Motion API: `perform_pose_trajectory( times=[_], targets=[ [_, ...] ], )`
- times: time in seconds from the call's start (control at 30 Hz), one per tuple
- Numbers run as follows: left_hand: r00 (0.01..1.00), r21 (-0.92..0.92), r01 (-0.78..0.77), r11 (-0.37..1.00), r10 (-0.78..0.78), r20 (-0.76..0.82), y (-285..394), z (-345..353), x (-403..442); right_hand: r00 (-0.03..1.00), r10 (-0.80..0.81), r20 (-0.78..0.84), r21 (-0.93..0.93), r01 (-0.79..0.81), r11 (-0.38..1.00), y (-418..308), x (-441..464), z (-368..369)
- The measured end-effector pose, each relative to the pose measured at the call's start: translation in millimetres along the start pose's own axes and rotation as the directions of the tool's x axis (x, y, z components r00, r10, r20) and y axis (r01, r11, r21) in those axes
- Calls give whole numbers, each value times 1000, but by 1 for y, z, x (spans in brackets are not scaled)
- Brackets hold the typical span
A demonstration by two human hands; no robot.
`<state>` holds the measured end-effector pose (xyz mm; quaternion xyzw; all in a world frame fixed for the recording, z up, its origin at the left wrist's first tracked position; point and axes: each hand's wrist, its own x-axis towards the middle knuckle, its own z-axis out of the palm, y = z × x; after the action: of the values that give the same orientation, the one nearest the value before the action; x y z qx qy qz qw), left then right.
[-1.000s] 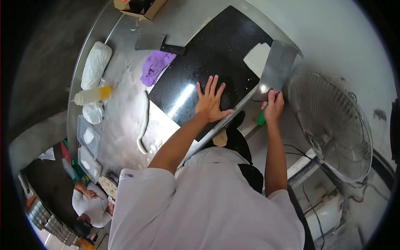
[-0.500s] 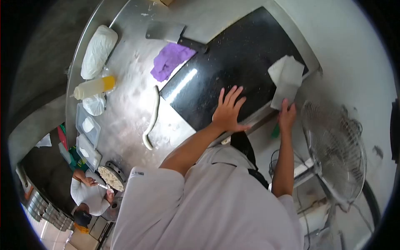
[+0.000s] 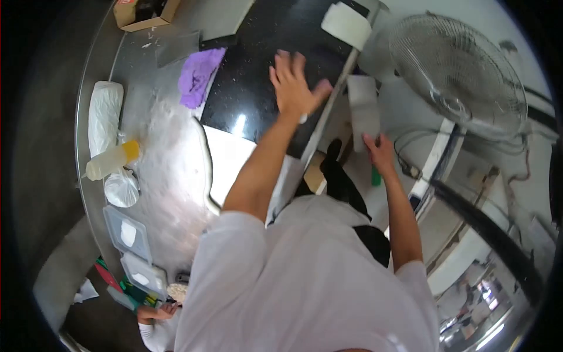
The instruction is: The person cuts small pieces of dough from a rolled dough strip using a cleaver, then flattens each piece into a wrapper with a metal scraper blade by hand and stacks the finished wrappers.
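Observation:
My left hand point(image 3: 293, 88) is over the black board point(image 3: 246, 82) with its fingers spread and nothing in it; whether it touches the surface cannot be told. My right hand point(image 3: 380, 154), off the board's right edge, grips the green-handled cleaver point(image 3: 364, 105), its broad grey blade pointing away from me. A white folded cloth or sheet point(image 3: 346, 24) lies at the board's far right corner. Beside the board's left edge is a purple cloth point(image 3: 198, 76), and a long white dough rope point(image 3: 206, 164) runs along the metal table below it.
A second cleaver point(image 3: 179, 48) lies behind the purple cloth. Along the left edge are a white bag point(image 3: 105, 114), a bottle point(image 3: 111, 161), a small bag point(image 3: 122, 188) and plastic containers point(image 3: 128, 233). A fan point(image 3: 457, 73) stands right. Another person's arm point(image 3: 157, 314) shows at the lower left.
The view has shifted. My right hand has moved the green-handled cleaver away from the white sheet and off the board. My left hand has lifted or slid farther up the board, fingers still spread.

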<state>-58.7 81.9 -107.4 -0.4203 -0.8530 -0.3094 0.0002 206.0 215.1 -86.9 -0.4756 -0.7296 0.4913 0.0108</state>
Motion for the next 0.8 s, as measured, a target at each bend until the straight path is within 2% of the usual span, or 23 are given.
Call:
perform_pose_trajectory(
  times=[0.03, 0.07, 0.1, 0.13, 0.17, 0.2, 0.23, 0.27, 0.3, 0.33, 0.37, 0.4, 0.43, 0.53, 0.6, 0.7, 0.77, 0.8],
  targets=[
    [965, -158, 161, 974, -189, -183, -16, 9, 7, 997, -43, 59, -93, 48, 995, 9, -12, 1],
    [858, -331, 256, 908, -372, -356, -30, 11, 27, 985, -67, 159, -110, 85, 990, -6, -18, 7],
    [855, -368, 226, 902, -364, -368, -26, -9, 43, 964, -111, 241, -126, 145, 981, -29, -10, 17],
    [855, -401, 229, 887, -380, -353, -15, -26, 35, 913, -259, 314, -36, 284, 958, -26, -1, 34],
    [930, -288, 181, 940, -259, -261, -10, -25, 18, 866, -176, 469, -102, 251, 963, -34, 11, 47],
    [931, -275, 193, 942, -265, -252, -4, -28, -8, 860, -172, 481, -92, 244, 965, -37, 10, 55],
    [991, 4, 119, 993, -119, 69, 1, -30, -35, 835, -195, 514, -171, 323, 931, -48, 25, 62],
    [901, 240, -44, 970, -65, 428, 2, -29, -52, 810, -199, 551, -243, 384, 891, -54, 33, 69],
    [905, 251, -41, 967, -71, 419, -2, -18, -40, 832, -241, 499, -253, 406, 878, -50, 37, 74],
    [937, 250, 8, 968, -95, 335, -7, -9, -27, 830, -253, 496, -242, 413, 878, -70, 49, 68],
    [947, 245, 72, 967, -143, 289, -7, -8, -39, 846, -188, 498, -330, 386, 861, -83, 41, 61],
    [932, 258, 73, 963, -158, 326, -4, -15, -46, 861, -126, 492, -412, 358, 838, -93, 32, 59],
    [915, 308, 51, 950, -168, 367, -4, -13, -32, 861, -142, 489, -433, 381, 817, -85, 36, 63],
    [904, 335, -5, 942, -139, 404, -7, -7, -8, 877, -243, 415, -377, 409, 831, -81, 48, 63],
    [949, 329, -30, 944, -76, 305, -15, -2, 13, 876, -265, 402, -379, 423, 823, -87, 63, 67],
    [945, 338, -126, 933, 9, 327, -26, -2, 45, 872, -294, 390, -359, 438, 824, -98, 78, 75],
    [922, 325, -132, 936, -4, 388, -23, -5, 20, 847, -301, 438, -250, 437, 864, -95, 50, 67],
    [913, 318, -128, 939, -14, 408, -17, -9, -1, 817, -255, 516, -244, 426, 871, -76, 36, 73]
  ],
)
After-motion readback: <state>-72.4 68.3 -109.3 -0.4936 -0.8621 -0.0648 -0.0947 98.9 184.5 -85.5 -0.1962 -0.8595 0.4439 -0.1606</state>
